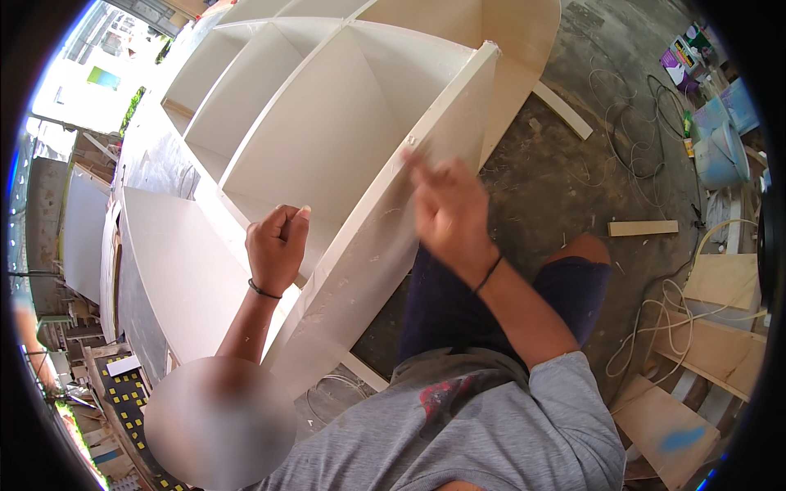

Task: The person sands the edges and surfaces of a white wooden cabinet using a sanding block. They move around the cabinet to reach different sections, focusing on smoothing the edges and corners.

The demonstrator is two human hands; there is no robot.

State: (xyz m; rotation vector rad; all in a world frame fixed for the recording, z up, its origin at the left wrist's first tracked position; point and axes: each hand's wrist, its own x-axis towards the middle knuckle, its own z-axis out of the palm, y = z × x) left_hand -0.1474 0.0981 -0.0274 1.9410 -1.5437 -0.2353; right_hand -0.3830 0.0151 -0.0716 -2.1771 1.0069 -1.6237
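A large white shelf unit [327, 123] with several compartments lies in front of me, its white boards standing on edge. My left hand [277, 250] is closed in a fist above a near compartment, thumb on top; whatever it may hold is hidden. My right hand [452, 209] is at the near white side board [368, 233], one finger reaching to its top edge. Motion blurs its fingers, so whether it pinches anything cannot be seen. Small chips and rough spots show along that edge, near the finger and at the far corner.
On the concrete floor lie a short wood strip [643, 228], a longer white strip [563, 110] and loose cables [655, 164]. Buckets [722, 155] stand at the right. Wooden boards [712, 348] with a pale cord are at the lower right. A curved white panel [184, 270] lies left.
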